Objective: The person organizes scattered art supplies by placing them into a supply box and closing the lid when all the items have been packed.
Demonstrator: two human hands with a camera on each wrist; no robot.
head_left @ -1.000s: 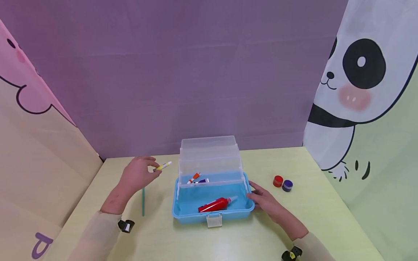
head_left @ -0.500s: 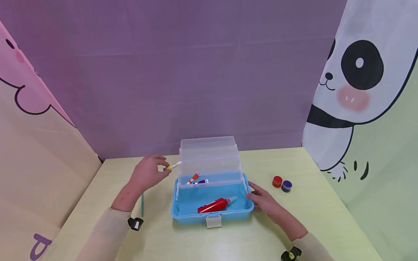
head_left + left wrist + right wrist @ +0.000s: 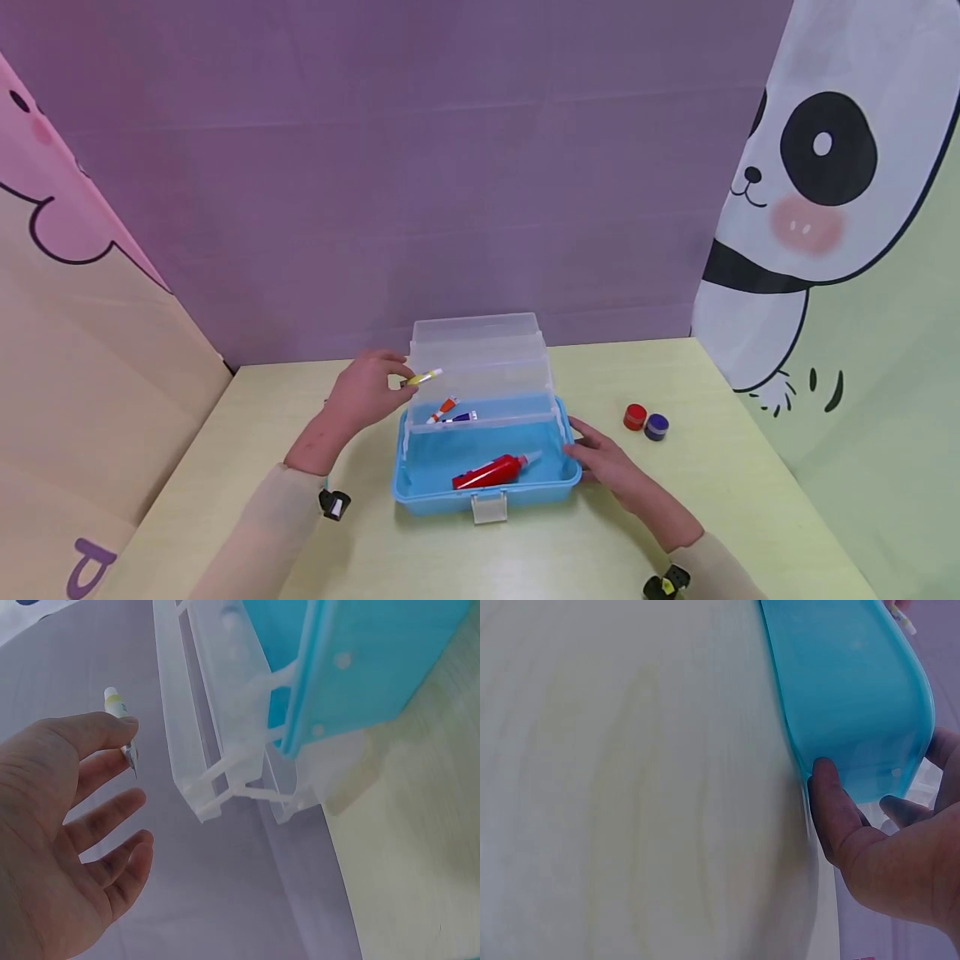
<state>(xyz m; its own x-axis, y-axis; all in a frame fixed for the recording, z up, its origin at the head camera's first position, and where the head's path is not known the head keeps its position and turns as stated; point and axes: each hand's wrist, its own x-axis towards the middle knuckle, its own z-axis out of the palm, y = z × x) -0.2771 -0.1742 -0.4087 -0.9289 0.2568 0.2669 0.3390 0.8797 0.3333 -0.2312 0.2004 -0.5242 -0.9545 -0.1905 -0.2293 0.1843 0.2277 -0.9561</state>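
Observation:
My left hand (image 3: 367, 390) pinches a small yellow paint tube (image 3: 423, 377) with a white cap between thumb and forefinger. It is raised beside the clear lid, and in the left wrist view the other fingers are loosely bent. A light-blue plastic box (image 3: 525, 494) stands with its clear tiered lid (image 3: 480, 333) tipped back. An orange paint tube (image 3: 444, 409) and a dark blue paint tube (image 3: 461, 417) show in the tier area. The red squeeze bottle (image 3: 487, 474) lies in the box bottom. My right hand (image 3: 611, 467) grips the box's right end, thumb and fingers around it.
On the right of the table (image 3: 720, 467), a red paint pot (image 3: 634, 417) and a dark blue paint pot (image 3: 656, 427) stand side by side. A thin teal stick at the left is mostly hidden behind the left forearm. A purple backdrop (image 3: 300, 208) rises behind the table.
My left hand has carried the yellow paint tube rightward, from left of the box to over the lid's left edge. The right hand stays at the box's end.

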